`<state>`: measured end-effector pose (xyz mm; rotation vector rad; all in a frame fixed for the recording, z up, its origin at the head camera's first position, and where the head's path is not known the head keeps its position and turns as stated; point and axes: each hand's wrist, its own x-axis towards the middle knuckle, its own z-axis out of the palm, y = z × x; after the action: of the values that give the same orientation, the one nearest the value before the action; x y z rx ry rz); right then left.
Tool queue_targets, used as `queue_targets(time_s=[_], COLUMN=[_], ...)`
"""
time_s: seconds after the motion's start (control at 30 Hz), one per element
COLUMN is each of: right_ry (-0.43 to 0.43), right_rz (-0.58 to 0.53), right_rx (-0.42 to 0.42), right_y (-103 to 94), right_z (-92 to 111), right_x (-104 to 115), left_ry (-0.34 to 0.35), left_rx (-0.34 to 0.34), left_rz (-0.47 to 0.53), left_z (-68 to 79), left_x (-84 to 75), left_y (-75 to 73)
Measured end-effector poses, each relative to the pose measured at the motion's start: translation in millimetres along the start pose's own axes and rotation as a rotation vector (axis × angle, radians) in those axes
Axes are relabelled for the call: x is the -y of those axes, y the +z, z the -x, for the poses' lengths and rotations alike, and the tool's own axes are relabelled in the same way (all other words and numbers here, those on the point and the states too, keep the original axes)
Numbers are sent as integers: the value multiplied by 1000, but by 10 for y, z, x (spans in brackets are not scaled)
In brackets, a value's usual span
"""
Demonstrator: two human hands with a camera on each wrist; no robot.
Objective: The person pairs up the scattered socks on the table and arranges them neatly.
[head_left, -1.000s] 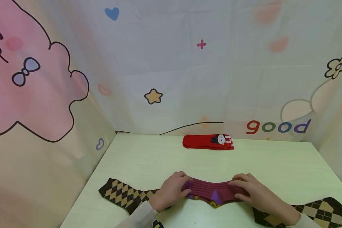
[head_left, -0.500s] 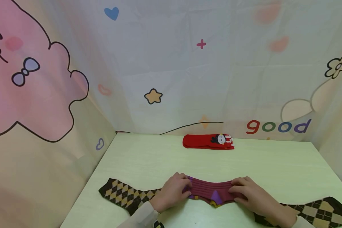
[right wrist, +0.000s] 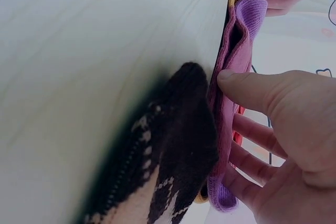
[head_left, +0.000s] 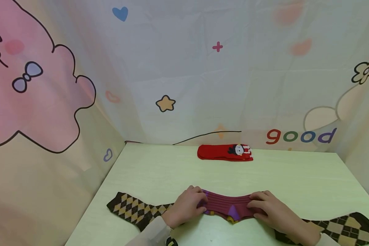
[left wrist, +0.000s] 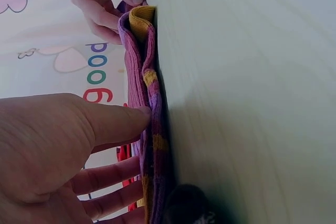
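Observation:
A ribbed maroon sock [head_left: 227, 203] with purple and mustard patches lies across the front middle of the table; whether it is one sock or a stacked pair I cannot tell. My left hand [head_left: 186, 207] holds its left end, the thumb at the near edge and fingers over the top. At the opposite end my right hand [head_left: 275, 211] holds it the same way. In the left wrist view, the thumb touches the layered edge of the maroon sock [left wrist: 137, 72]. Both ends are partly hidden under the hands in the head view.
A brown-and-tan argyle sock [head_left: 135, 207] lies left, partly under the left forearm. Another argyle sock [head_left: 345, 228] lies right, partly covered by the right wrist. Red socks [head_left: 216, 152] with a cartoon figure lie at the table's back edge, before a printed curtain [head_left: 187, 75].
My right hand has shifted slightly left and inward along the maroon sock since one second ago. The left hand has barely moved, and the sock stays in place.

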<state>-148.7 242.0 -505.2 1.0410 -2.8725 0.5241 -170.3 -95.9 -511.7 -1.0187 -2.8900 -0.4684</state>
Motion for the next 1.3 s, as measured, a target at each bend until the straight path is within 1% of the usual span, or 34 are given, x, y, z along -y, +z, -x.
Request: queue_targets(time_s=[0.17,0.33,0.53,0.73,1.0,1.17,1.3], right_ry=[-21,-7,22,15,-13,-13,-25], right_rz=[-1,-4,-6,-8,4,17,19], right_rx=[-10,25,61,55,31,45,51], right_y=[1,-15,-46,-57,-53,-73,-89], right_z=[2,-24,-72,-79,-96,-132,-175], right_x=[-19,-37,-37,-56,-86,-89,-102], left_ry=[2,0,-11,5,34,21,11], left_rx=[15,36,83,131,113,109,126], left_rz=[5,-13,-43,-54,-100,-101,-100], left_z=[-8,-54,-120,-133,-169,-223,-276], left_x=[-5,-4,-4,1,18,36,55], left_y=[-19,-25,-53,-98,-85,-93,-110])
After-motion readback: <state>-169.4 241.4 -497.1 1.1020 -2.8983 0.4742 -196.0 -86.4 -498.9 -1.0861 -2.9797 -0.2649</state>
